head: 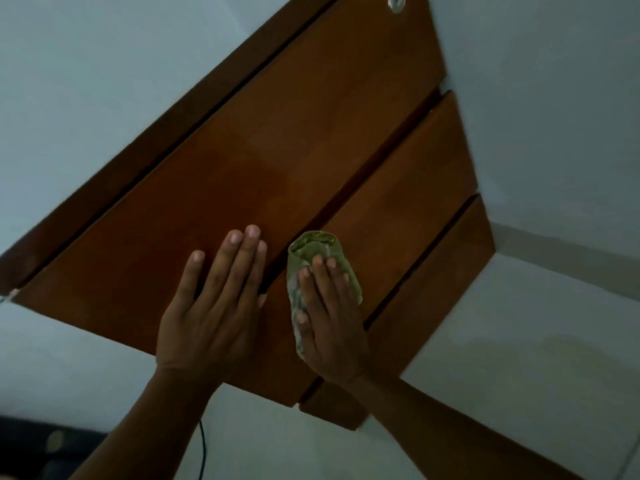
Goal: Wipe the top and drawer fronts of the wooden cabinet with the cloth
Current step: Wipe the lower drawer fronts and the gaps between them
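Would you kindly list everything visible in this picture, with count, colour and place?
cabinet: one, reddish-brown wood, fills the middle of the view
drawer fronts: three panels split by dark gaps, brown, side by side
lock: one, silver, top edge of the widest panel
cloth: one, green, folded, on the middle panel under the right hand
cable: one, black, bottom left
left hand: flat on the widest panel
right hand: pressing the cloth

Right hand [329,327] presses cloth [311,249] on drawer front [398,209]; left hand [211,306] flat beside.
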A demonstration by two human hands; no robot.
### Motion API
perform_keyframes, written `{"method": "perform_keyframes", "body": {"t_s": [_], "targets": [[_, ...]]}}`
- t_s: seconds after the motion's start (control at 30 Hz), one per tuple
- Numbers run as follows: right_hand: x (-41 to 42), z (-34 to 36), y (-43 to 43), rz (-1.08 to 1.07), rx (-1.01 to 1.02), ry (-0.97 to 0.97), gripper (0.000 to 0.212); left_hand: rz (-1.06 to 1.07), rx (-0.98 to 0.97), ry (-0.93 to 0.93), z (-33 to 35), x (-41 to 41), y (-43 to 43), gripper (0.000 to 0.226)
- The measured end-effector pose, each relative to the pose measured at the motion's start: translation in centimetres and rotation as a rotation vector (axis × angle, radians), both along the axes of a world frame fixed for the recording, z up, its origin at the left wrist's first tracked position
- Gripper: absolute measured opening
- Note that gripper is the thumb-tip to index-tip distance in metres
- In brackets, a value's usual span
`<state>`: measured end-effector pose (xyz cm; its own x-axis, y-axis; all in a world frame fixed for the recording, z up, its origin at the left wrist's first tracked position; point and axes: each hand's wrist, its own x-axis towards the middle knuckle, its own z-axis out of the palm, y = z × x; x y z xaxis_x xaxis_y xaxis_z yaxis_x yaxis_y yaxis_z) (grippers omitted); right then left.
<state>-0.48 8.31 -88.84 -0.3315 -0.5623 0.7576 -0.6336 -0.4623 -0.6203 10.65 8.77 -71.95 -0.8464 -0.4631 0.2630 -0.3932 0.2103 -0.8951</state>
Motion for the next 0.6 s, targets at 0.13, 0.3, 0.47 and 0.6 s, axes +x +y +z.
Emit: {"method": "perform_keyframes", "body": {"t_s": [0.13, 0.3, 0.47, 0.6], "targets": [[-5.5, 1.5, -3.7, -0.113, -0.022, -0.087, 0.059, -0.023, 0.006, 0.013, 0.0, 0.0, -0.2, 0.063], [-17.8, 1.6, -9.8, -0.357, 0.073, -0.497, 0.057, -0.009, 0.019, 0.029, -0.2, -0.4, -0.3, 0.064], [-19.4, 0.1, -8.1, -0.372, 0.201, -0.628, 0.049, -0.003, -0.006, 0.003, -0.4, -0.4, -0.3, 0.063], [-17.9, -1.4, -4.8, -0.433, 0.349, -0.791, 0.053, -0.002, 0.037, 0.017, -0.3, -0.6, 0.1, 0.063]]}}
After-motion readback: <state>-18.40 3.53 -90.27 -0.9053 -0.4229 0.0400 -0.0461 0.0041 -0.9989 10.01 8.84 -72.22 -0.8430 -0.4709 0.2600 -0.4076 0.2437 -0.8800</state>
